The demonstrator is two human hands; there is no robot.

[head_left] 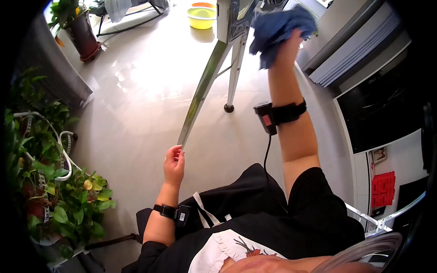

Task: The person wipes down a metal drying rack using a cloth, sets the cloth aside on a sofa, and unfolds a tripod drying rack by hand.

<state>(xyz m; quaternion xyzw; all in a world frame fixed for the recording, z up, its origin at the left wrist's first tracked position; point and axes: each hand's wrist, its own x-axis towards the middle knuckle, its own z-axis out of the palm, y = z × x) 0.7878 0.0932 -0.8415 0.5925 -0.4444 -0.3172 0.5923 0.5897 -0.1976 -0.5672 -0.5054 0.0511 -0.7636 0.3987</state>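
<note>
The right hand (289, 49) is stretched out toward the upper right of the head view, its grip closed around a crumpled blue cloth (277, 32), which bunches up over the fingers and looks blurred. The cloth is just beside the upper part of a metal frame (205, 88), though whether the two touch I cannot tell. The left hand (173, 169) is lower and nearer the body, fingers loosely curled and narrow, its fingertips meeting the lower visible end of one leg of that frame; I cannot tell whether this grip holds the leg. Another leg ends in a black foot (229, 108) on the pale floor (136, 123). A black strap (289, 113) with a boxy device circles the right forearm, and a similar black band (165, 210) is on the left one. Beyond the frame a yellow basin (201, 22) sits on the floor, leafy plants (68, 218) fill the left side, and a dark screen (378, 104) is at the right
</note>
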